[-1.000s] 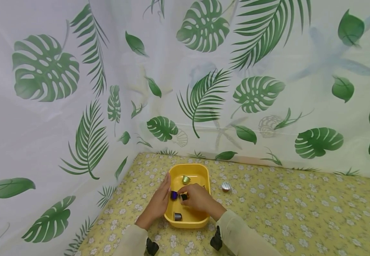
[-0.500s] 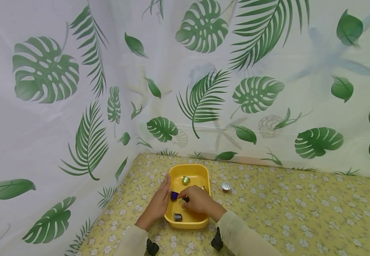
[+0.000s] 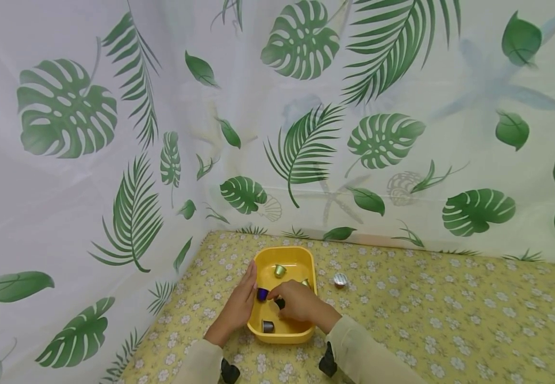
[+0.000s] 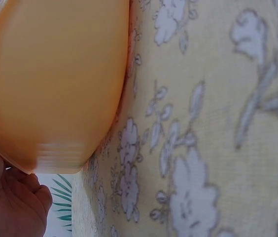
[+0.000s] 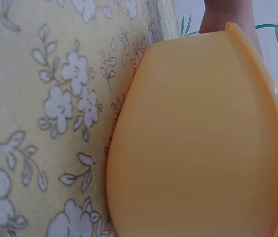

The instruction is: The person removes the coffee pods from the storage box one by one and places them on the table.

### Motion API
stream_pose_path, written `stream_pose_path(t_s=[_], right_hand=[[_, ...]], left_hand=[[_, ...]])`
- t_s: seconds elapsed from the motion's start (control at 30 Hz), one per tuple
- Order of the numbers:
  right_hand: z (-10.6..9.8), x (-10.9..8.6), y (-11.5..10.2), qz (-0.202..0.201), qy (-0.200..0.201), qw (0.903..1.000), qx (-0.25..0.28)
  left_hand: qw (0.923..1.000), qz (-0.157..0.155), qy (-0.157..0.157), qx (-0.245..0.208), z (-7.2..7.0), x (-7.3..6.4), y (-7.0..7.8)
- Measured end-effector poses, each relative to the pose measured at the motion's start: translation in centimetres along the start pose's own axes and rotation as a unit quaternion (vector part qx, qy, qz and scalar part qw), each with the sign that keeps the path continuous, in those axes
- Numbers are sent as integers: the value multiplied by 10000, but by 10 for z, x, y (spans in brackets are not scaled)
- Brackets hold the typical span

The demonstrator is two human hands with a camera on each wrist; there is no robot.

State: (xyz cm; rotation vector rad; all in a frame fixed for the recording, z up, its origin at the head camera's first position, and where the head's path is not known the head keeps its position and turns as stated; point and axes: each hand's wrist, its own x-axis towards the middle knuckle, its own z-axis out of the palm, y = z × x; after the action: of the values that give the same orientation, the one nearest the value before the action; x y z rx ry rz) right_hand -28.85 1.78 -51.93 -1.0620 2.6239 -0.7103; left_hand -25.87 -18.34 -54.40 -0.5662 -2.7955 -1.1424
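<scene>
A yellow plastic tub (image 3: pixel 282 337) sits on the cloth, holding several coffee capsules. My left hand (image 3: pixel 238 301) grips its left rim, fingers along the outer wall; in the left wrist view the fingers curl beside the tub. My right hand (image 3: pixel 301 303) reaches into the tub, its fingers curled round a black capsule (image 3: pixel 280 303) that it partly hides. Its index fingertip is right by a dark blue capsule (image 3: pixel 262 294) at the left wall. Also inside are a green capsule (image 3: pixel 279 271), a grey capsule (image 3: pixel 268 326) and a pale gold-green capsule (image 3: pixel 305 283), partly covered by my right hand.
One capsule with a silver striped lid (image 3: pixel 340 280) lies outside, right of the tub. Yellow flowered cloth (image 3: pixel 431 320) covers the table. Leaf-printed white sheets (image 3: pixel 239 160) hang behind and at the left.
My right hand has shifted slightly right with the black capsule, now more hidden under its fingers. More of the pale gold-green capsule shows. The left hand and tub stay put.
</scene>
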Motion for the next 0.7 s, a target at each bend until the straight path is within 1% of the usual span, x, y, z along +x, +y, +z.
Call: stream_pose_path(t_s=[0.1,0.3,0.7], right_hand=[[0,0,-1,73,20,10000,-34],[2,-1,-1,-4,122,9998,-135],[4,-1,-3,-9,115,9993,-368]], left_hand=[[10000,-9,6,11,1,0,0],[10000,-11,21,17,0,0,0],[10000,-5,10,-45,0,0,0]])
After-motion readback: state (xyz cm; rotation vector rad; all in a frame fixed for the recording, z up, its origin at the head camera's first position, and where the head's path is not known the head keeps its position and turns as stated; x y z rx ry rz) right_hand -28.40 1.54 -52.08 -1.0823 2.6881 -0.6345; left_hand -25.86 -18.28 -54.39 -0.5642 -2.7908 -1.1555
